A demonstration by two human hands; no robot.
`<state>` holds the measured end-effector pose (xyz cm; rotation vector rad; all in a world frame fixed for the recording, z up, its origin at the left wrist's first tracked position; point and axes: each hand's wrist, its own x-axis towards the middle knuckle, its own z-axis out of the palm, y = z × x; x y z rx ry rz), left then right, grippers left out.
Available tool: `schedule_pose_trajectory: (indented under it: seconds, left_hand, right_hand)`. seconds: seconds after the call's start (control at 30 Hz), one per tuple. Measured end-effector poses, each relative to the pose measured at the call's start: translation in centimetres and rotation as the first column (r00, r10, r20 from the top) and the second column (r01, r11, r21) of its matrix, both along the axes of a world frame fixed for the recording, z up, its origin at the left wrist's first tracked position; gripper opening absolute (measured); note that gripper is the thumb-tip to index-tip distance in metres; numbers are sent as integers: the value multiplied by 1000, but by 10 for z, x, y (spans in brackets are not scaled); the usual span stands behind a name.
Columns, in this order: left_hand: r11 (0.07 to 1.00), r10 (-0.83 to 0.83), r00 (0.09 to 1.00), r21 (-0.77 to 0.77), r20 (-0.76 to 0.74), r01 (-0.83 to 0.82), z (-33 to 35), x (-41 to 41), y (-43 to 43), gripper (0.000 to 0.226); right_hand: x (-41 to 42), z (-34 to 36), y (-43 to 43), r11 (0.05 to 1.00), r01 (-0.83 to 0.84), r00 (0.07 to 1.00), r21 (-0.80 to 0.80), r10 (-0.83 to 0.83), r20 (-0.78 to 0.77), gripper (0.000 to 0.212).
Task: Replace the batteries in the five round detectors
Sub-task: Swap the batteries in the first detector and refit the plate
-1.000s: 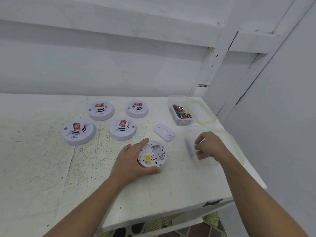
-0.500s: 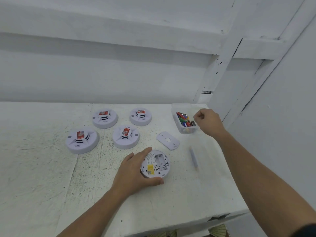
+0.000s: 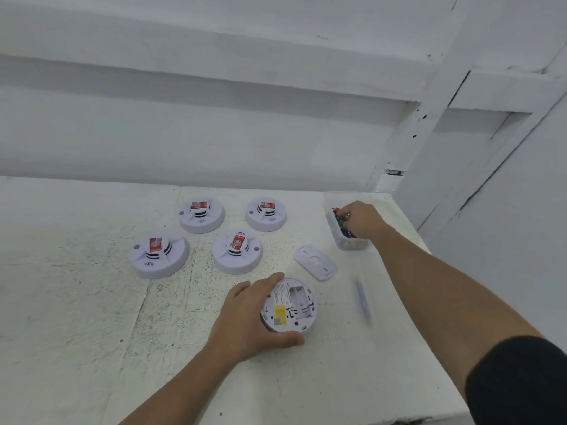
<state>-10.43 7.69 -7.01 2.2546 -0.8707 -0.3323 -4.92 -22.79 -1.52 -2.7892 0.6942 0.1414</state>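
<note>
White table (image 3: pixel 92 302): left fingers (image 3: pixel 271 279) grasp opened detector (image 3: pixel 294 305); right fingers (image 3: pixel 345 217) amid batteries (image 3: pixel 346 233), grip unclear.

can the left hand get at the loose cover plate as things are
Probably yes: the cover plate lies uncovered just beyond the upturned detector that the left hand grips; the hand would only have to let go.
</note>
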Motion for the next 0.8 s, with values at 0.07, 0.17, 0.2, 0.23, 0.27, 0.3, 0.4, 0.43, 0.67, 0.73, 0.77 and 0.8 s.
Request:
schedule_pose_trajectory:
  seconds: [0.07, 0.17, 0.2, 0.23, 0.27, 0.3, 0.4, 0.43, 0.67, 0.73, 0.77, 0.8]
  left_hand:
    - [1000, 10, 1000, 11, -3, -10, 1, 0, 0, 109]
    - [999, 29, 1000, 23, -5, -28, -1, 0, 0, 110]
    - [999, 30, 1000, 24, -4, -30, 0, 0, 0, 110]
    - [999, 31, 1000, 23, -3, -31, 0, 0, 0, 110]
    - [999, 31, 1000, 20, -1, -31, 0, 0, 0, 110]
    - [999, 33, 999, 17, -2, -33, 1, 0, 0, 110]
    - [999, 36, 999, 15, -5, -36, 0, 1, 0, 110]
    - [999, 33, 999, 18, -3, -33, 0, 1, 0, 110]
    - [999, 26, 1000, 24, 3, -26, -2, 1, 0, 110]
    - [1000, 26, 1000, 14, -1, -26, -1, 1, 0, 109]
    - [1000, 25, 1000, 8, -4, -25, 0, 1, 0, 108]
    - [1000, 22, 1000, 4, -2, -22, 1, 1, 0, 107]
  right_hand:
    - [3, -5, -3, 1000, -3, 1000, 13, 3, 6, 37]
    - [7, -11, -5, 999, 26, 998, 46, -29, 63, 28]
    - [8, -12, -5, 998, 30, 996, 59, -34, 77, 24]
    - [8, -13, -6, 997, 27, 995, 70, -34, 89, 22]
    - [8, -14, -7, 996, 32, 993, 86, -41, 109, 22]
    - [8, -14, -8, 992, 53, 988, 112, -69, 139, 25]
    - [6, -12, -8, 985, 95, 967, 146, -126, 221, 33]
    - [6, -10, -8, 984, 84, 967, 155, -118, 228, 28]
    - [4, -14, -2, 998, 12, 998, 64, -16, 60, 27]
    - [7, -16, 2, 999, 5, 1000, 32, -6, 19, 24]
    - [8, -16, 3, 1000, 6, 1000, 24, -6, 7, 24]
    - [9, -15, 3, 1000, 10, 1000, 25, -10, 5, 24]
